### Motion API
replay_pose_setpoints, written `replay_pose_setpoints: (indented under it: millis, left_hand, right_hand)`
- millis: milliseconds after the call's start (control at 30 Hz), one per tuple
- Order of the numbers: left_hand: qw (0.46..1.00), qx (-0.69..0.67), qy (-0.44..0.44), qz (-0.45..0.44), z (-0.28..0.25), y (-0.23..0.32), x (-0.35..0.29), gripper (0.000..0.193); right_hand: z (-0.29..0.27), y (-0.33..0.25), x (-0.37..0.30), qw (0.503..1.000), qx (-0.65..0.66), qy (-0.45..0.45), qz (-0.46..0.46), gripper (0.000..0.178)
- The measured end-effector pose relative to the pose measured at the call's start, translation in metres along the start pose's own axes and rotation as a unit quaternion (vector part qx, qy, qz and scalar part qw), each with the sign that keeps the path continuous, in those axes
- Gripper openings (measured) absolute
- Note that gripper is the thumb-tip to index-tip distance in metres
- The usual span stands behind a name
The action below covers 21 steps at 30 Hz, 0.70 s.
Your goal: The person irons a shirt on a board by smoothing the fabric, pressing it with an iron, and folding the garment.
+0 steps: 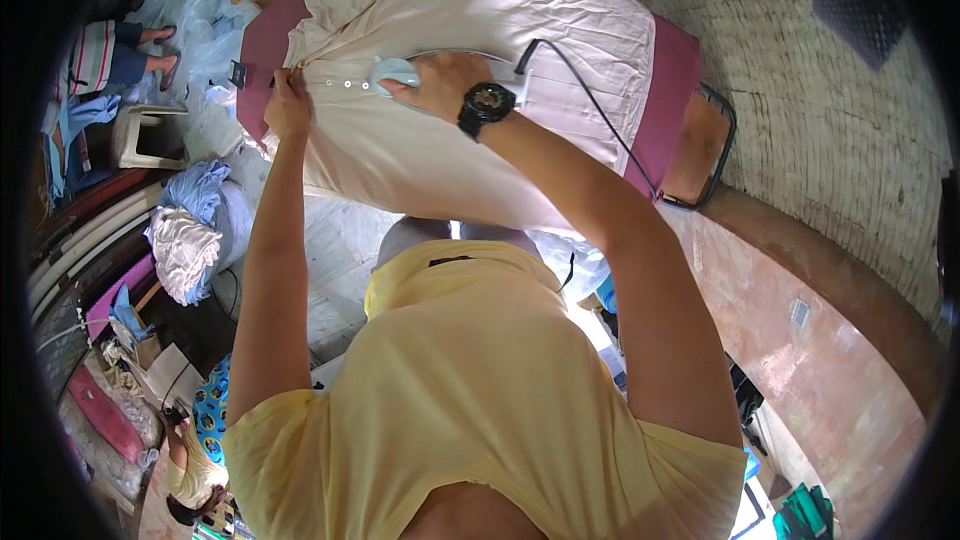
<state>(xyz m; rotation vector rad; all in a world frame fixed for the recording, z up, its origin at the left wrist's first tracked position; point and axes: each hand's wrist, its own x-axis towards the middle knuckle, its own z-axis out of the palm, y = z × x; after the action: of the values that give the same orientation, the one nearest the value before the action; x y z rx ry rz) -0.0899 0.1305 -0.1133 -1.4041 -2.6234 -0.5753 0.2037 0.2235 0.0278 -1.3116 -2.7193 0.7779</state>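
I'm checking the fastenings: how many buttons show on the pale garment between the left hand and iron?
3: the first button is nearest the left hand, the middle button next, the last button by the iron. More may be hidden under either.

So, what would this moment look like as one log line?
left hand: at left edge of shirt | right hand: grips iron | iron: by buttons | shirt: over board
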Motion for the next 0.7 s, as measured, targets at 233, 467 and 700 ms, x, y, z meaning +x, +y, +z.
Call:
replay_pose_setpoints:
  millis: [233,467,700]
  left_hand:
    - [1.000,-0.015,0.003,-0.005,-0.003,0.004,0.002,0.025]
    - [0.999,-0.026,0.021,-0.012,-0.004,0.008,0.000,0.024]
    - [0.999,-0.020,0.012,-0.028,-0.005,0.012,0.001,0.023]
  right_hand:
    - [-0.043,0.154,-0.109,0.992,-0.091,0.086,0.031,0.058]
    - [-0.041,0.144,-0.099,0.975,-0.084,0.184,-0.092,0.045]
    - [-0.003,0.036,-0.019,0.999,-0.037,0.012,-0.026,0.070]
